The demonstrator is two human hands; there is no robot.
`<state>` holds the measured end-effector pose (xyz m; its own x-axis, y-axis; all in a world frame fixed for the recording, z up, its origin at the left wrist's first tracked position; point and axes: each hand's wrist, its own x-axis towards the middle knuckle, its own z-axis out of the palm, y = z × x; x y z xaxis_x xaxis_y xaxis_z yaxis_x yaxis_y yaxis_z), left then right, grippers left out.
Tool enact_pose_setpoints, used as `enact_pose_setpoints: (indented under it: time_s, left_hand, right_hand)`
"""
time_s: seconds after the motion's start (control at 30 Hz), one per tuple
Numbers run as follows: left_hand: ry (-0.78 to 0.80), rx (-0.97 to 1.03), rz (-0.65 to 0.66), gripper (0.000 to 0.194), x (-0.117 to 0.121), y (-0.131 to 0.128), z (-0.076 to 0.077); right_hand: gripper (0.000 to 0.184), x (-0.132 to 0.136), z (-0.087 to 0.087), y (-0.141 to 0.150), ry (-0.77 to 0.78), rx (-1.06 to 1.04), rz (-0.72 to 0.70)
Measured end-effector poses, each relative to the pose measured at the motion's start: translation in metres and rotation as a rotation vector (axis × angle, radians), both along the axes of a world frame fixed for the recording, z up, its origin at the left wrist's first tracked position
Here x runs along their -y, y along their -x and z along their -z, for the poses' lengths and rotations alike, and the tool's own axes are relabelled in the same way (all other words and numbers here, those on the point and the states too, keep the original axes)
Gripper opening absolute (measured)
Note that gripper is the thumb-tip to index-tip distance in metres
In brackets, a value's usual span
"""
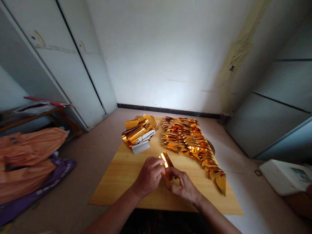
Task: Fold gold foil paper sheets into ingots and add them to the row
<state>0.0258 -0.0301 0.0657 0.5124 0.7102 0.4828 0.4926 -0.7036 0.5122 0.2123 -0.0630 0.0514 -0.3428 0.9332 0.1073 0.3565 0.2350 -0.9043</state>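
Note:
Between my two hands, above the wooden board [119,182], is a sheet of gold foil paper [166,159] with a bright, curved surface. My left hand [151,172] pinches its left edge with closed fingers. From the right, my right hand [179,183] grips its lower part, thumb and fingers curled together. Past my left hand lies a loose pile of gold foil sheets [137,128], some with the white back [141,148] turned up. Rows of folded gold foil pieces [182,133] lie at the far right of the board, one row trailing toward its right edge.
Orange and purple bags [29,162] lie on the left, below a wooden bench [56,112]. A white foam box [285,177] stands on the right. Grey cabinets [73,58] and a white wall [158,58] border the floor. A round object [211,147] shows partly behind the folded rows.

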Motion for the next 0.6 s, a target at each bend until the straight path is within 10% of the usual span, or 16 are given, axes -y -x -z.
enact_pose_setpoints:
  time_s: [0.23,0.6]
  left_hand:
    - [-0.185,-0.043,0.148,0.023,0.008,-0.022,-0.024]
    - [0.246,0.073,0.333,0.029,0.026,-0.008,0.029]
  right_hand:
    - [0.065,-0.006,-0.012,0.027,0.33,-0.522,-0.267]
    - [0.084,-0.015,0.027,-0.003,0.538,-0.897,-0.058]
